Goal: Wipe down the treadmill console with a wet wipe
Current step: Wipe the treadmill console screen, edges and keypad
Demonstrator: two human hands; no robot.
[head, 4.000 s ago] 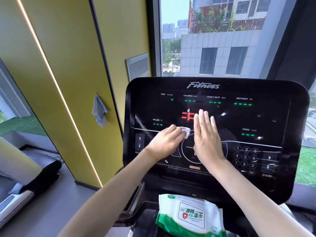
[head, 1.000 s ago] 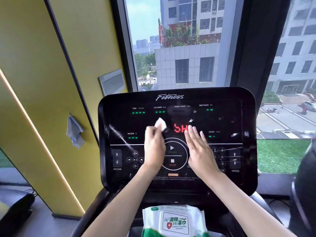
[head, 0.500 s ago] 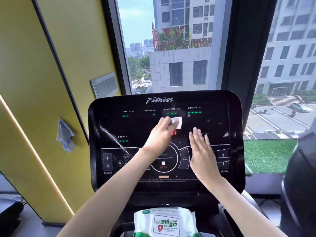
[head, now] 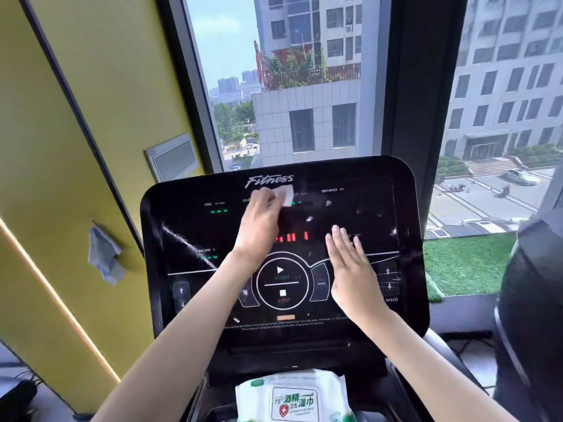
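Note:
The black treadmill console (head: 189, 233) fills the middle of the view, with lit green and red readouts and a round START/STOP pad. My left hand (head: 260, 226) grips a small white wet wipe (head: 286, 194) and presses it against the upper part of the panel, just under the Fitness logo. My right hand (head: 350, 271) lies flat on the console's right half, fingers straight and together, beside the MODE button. Part of the keypad is hidden under it.
A white and green pack of wet wipes (head: 292, 399) sits in the tray below the console. A blue cloth (head: 105, 254) hangs on the yellow wall at left. A window lies behind the console. Another dark machine (head: 533, 315) stands at right.
My left hand has slid the wipe upward from the middle red display to the top row under the logo. My right hand has stayed flat in about the same spot.

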